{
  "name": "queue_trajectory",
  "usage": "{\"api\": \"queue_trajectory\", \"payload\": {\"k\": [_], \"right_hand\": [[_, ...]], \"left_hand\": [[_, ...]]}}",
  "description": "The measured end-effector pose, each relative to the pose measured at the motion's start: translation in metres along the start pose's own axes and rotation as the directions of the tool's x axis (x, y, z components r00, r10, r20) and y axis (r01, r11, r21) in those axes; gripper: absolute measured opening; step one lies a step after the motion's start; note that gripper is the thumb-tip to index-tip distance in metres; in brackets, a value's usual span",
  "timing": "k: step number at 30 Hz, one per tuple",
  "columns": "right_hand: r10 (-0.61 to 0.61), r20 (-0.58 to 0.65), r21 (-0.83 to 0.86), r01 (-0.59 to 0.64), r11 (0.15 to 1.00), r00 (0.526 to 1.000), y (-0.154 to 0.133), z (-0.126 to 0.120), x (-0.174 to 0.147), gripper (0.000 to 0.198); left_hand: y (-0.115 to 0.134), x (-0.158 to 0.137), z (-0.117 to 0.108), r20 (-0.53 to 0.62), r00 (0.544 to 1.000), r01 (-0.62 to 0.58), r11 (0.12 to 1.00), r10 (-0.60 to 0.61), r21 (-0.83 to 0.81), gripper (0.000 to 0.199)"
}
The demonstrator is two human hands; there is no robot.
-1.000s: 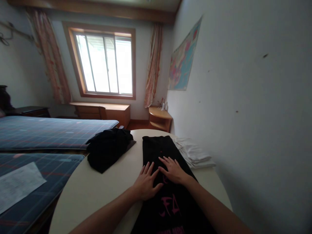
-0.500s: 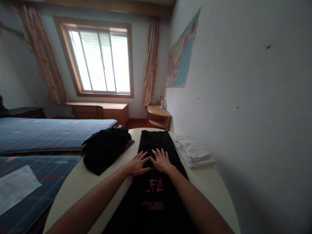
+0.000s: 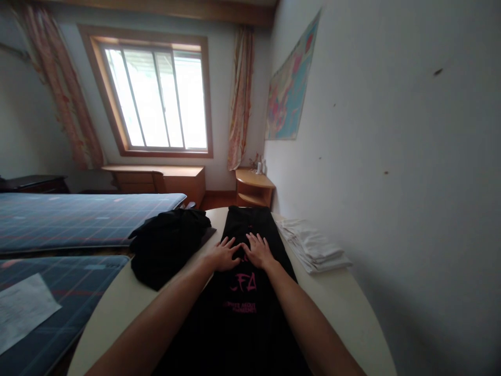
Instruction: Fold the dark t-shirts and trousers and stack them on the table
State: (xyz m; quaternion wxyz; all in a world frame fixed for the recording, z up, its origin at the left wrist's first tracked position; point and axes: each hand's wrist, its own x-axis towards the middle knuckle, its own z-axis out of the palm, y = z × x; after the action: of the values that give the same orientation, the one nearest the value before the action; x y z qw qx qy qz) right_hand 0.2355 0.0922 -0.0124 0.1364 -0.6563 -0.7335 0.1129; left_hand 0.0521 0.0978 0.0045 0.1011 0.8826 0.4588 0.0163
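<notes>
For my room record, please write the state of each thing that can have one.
Printed black garment, laid out lengthwise
Left grip, open, on it
Right grip, open, on it
Other black cloth, bunched up
White cloth, folded
Curtains, drawn apart
Window, open or shut unclear
Wall map, hung up
Paper, spread out

We lose the near end of the long, pink-lettered black cloth below the bottom edge; the bare right hand covers part of its print, and the tiny far mark is unreadable to us. On the left, the edge cuts off the pale paper sheet, its faint markings too blurred to read.
</notes>
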Motion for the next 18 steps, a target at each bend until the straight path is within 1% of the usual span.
{"api": "queue_trajectory", "payload": {"k": [2,4,6,8,10,12,14,16,17,18], "right_hand": [[-0.020,0.033,-0.010,0.021,1.000,0.999,-0.002,-0.002,-0.016,0.069],[-0.054,0.096,-0.031,0.057,0.998,0.994,-0.006,-0.005,-0.039,0.071],[-0.108,0.153,-0.044,0.116,0.992,0.982,-0.014,-0.008,-0.067,0.073],[-0.183,0.197,-0.036,0.193,0.980,0.963,-0.026,-0.010,-0.098,0.074],[-0.289,0.245,-0.005,0.299,0.954,0.926,-0.040,-0.010,-0.127,0.074],[-0.373,0.280,0.038,0.378,0.925,0.885,-0.053,-0.009,-0.153,0.075],[-0.418,0.298,0.085,0.413,0.907,0.858,-0.063,-0.010,-0.173,0.078],[-0.458,0.328,0.154,0.431,0.889,0.826,-0.066,-0.016,-0.184,0.083],[-0.486,0.348,0.205,0.441,0.874,0.802,-0.064,-0.021,-0.187,0.083],[-0.522,0.364,0.273,0.447,0.852,0.772,-0.061,-0.026,-0.188,0.078]], "left_hand": [[0.008,-0.016,0.006,-0.035,0.999,0.021,0.999,-0.022,-0.033,0.067],[0.015,-0.037,0.010,-0.063,0.998,0.021,0.996,-0.026,-0.087,0.067],[0.020,-0.062,0.010,-0.088,0.996,0.011,0.992,-0.023,-0.126,0.065],[0.024,-0.088,0.006,-0.120,0.993,0.004,0.989,-0.022,-0.145,0.058],[0.028,-0.111,0.001,-0.155,0.987,0.020,0.986,-0.046,-0.164,0.052],[0.031,-0.131,-0.001,-0.193,0.977,0.050,0.980,-0.088,-0.194,0.050],[0.033,-0.145,-0.001,-0.214,0.969,0.072,0.971,-0.123,-0.230,0.051],[0.034,-0.154,-0.001,-0.207,0.967,0.094,0.962,-0.149,-0.255,0.052],[0.034,-0.156,0.000,-0.196,0.967,0.110,0.958,-0.165,-0.264,0.052],[0.033,-0.157,-0.001,-0.187,0.966,0.121,0.953,-0.177,-0.277,0.052]]}}
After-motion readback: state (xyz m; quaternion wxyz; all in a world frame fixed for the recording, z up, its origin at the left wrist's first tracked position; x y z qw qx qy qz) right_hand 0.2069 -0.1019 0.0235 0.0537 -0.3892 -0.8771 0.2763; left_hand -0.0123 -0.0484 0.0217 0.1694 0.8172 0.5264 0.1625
